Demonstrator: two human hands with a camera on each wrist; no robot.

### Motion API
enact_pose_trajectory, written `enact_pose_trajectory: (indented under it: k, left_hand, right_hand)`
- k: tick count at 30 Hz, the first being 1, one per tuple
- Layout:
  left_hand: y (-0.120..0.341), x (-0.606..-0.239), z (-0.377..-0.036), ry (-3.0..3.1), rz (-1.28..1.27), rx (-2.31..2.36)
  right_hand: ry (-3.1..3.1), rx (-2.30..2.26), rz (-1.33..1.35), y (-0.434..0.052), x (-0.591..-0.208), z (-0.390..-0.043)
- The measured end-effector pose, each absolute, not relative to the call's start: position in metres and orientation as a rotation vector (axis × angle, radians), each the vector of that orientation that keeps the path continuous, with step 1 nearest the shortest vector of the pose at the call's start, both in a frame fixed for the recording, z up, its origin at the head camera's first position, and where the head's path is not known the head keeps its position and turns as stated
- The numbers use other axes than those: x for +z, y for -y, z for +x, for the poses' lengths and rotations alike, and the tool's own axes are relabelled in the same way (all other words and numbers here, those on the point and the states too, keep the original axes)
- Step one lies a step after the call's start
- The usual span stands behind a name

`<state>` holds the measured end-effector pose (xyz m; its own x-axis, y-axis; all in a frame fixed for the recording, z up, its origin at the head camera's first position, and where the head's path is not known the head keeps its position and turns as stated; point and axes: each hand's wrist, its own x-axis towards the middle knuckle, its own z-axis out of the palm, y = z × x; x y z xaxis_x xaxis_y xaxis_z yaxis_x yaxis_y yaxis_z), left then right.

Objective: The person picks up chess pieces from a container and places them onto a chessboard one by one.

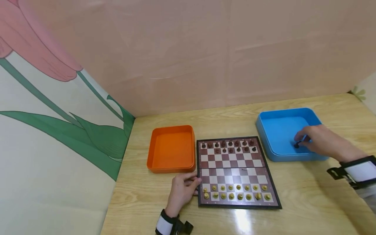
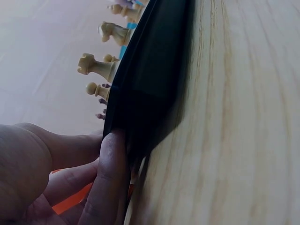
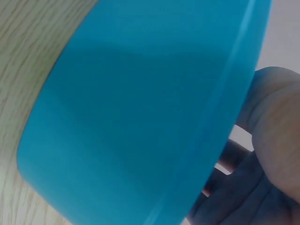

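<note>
Dark chess piece [image 1: 297, 145] inside blue tray [image 1: 276, 153]

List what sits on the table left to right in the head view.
Orange tray → left hand at the board's left edge → chessboard → blue tray → right hand pinching a dark piece in the blue tray.

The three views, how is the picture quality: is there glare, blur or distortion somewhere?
Head view: sharp, with wide-angle bending at the edges and a bright glare patch on the table in front of the chessboard. Left wrist view: the left hand is close and soft; the board's edge is dark. Right wrist view: the blue tray fills the frame, and the right hand is blurred.
</note>
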<state>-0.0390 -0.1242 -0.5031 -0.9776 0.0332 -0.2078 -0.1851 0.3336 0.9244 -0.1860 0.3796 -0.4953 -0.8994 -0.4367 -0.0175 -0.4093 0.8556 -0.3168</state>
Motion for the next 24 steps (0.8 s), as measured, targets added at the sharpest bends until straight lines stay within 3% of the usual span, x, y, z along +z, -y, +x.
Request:
enact_pose_trajectory:
  k: [13, 24]
  left_hand:
    - [0.124, -0.505, -0.041, -2.403, -0.139, 1.698]
    - [0.125, -0.506, -0.041, -2.41, -0.142, 1.697]
  right_hand:
    - [-2.949, -0.465, -0.672, -0.375, -0.498, -0.184]
    - [-3.035, -0.499, -0.745, -0.352, -0.473, -0.182]
